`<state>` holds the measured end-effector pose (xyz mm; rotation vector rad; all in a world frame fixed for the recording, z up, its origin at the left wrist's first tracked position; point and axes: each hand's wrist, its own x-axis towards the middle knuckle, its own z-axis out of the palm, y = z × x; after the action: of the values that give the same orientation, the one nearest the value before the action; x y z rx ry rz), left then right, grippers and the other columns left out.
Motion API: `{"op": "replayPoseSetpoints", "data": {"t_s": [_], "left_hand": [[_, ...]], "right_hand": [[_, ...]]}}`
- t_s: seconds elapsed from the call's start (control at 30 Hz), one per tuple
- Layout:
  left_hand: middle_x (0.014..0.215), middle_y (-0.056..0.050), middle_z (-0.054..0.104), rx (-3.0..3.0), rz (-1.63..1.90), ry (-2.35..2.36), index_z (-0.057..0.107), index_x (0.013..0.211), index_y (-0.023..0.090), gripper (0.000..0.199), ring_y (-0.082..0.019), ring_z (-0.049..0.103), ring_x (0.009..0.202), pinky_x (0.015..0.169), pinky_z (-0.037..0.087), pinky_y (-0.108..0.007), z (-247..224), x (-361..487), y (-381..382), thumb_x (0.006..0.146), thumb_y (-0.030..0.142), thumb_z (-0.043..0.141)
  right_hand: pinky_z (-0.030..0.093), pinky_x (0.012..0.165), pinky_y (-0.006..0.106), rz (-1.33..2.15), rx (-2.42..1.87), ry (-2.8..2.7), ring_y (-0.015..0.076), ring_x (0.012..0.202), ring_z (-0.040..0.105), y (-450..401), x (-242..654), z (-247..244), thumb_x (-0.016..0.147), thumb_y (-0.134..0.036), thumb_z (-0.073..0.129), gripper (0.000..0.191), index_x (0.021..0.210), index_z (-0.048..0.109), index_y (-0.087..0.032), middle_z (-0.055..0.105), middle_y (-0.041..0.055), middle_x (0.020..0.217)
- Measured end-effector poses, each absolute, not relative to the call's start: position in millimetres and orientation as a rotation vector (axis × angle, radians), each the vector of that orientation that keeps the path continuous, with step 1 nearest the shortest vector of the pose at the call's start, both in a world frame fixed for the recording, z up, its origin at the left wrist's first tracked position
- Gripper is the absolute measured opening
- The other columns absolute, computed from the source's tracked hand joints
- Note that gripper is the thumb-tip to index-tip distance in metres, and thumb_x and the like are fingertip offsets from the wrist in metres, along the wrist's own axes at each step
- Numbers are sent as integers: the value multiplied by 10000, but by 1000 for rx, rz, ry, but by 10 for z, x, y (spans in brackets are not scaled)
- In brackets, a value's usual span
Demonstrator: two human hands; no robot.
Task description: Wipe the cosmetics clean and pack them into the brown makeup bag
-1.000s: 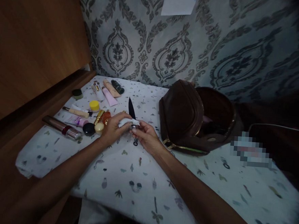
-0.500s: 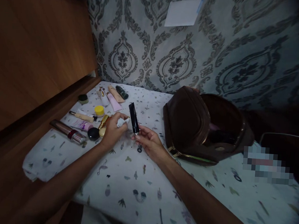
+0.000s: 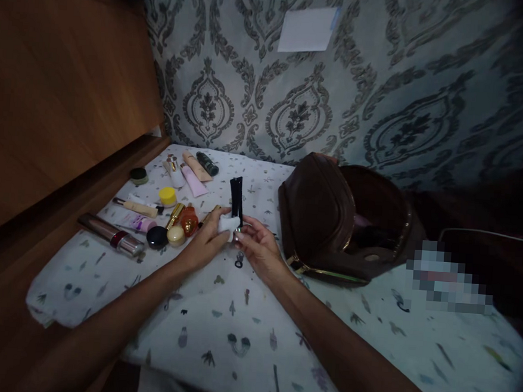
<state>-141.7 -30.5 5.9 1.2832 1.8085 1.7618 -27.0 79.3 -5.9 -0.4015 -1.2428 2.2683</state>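
My right hand [image 3: 261, 251] is closed on the lower end of a black tube [image 3: 236, 195] with a shiny silver part near the fingers. The tube stands roughly upright above the cloth. My left hand [image 3: 205, 237] pinches a crumpled white wipe [image 3: 228, 223], which is up against the tube's lower part. Both hands are close together. Left of them lie an orange bottle [image 3: 190, 222], a gold tube [image 3: 176, 215], a cream round jar [image 3: 176, 235] and a black round compact [image 3: 157, 237].
A brown leather bag [image 3: 316, 212] stands open on the right. More cosmetics lie at the back left, among them a yellow jar [image 3: 167, 196], a pink tube [image 3: 194, 181] and a dark green bottle [image 3: 207, 163]. A wooden cabinet [image 3: 67, 81] borders the left side.
My left hand has moved right, bringing the wipe against the black tube. The orange bottle is now more exposed. The whole view has shifted slightly.
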Motion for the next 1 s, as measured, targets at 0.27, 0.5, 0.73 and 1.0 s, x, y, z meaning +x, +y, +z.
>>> {"op": "replayPoseSetpoints", "data": {"t_s": [0.27, 0.5, 0.73, 1.0], "left_hand": [[808, 12, 613, 1061, 1818, 1670, 597, 975, 195, 270, -146, 582, 704, 626, 467, -246, 92, -1520, -268, 781, 352, 700], [791, 29, 577, 811, 2004, 1626, 557, 921, 192, 348, -102, 542, 635, 565, 476, -215, 187, -1612, -260, 730, 408, 751], [963, -2, 619, 664, 2129, 1446, 508, 1152, 259, 520, -108, 595, 654, 551, 534, -237, 274, -1660, -277, 720, 389, 766], [710, 40, 584, 686, 2205, 1384, 633, 909, 184, 360, -70, 511, 523, 486, 461, -187, 272, -1759, -262, 687, 396, 819]], "right_hand": [[483, 578, 253, 2155, -342, -1496, 140, 698, 630, 798, -273, -130, 680, -330, 840, 466, 1108, 681, -239, 622, 5, 863], [430, 550, 231, 2170, -285, -1658, 139, 726, 612, 784, -242, -122, 722, -330, 813, 500, 1188, 665, -226, 650, 12, 858], [417, 587, 233, 2201, -350, -1687, 96, 643, 517, 765, -207, -72, 703, -304, 824, 439, 1119, 713, -216, 602, -29, 749], [395, 482, 207, 2228, -364, -1579, 84, 570, 581, 757, -233, -95, 635, -297, 861, 556, 1149, 666, -206, 560, -52, 758]]}}
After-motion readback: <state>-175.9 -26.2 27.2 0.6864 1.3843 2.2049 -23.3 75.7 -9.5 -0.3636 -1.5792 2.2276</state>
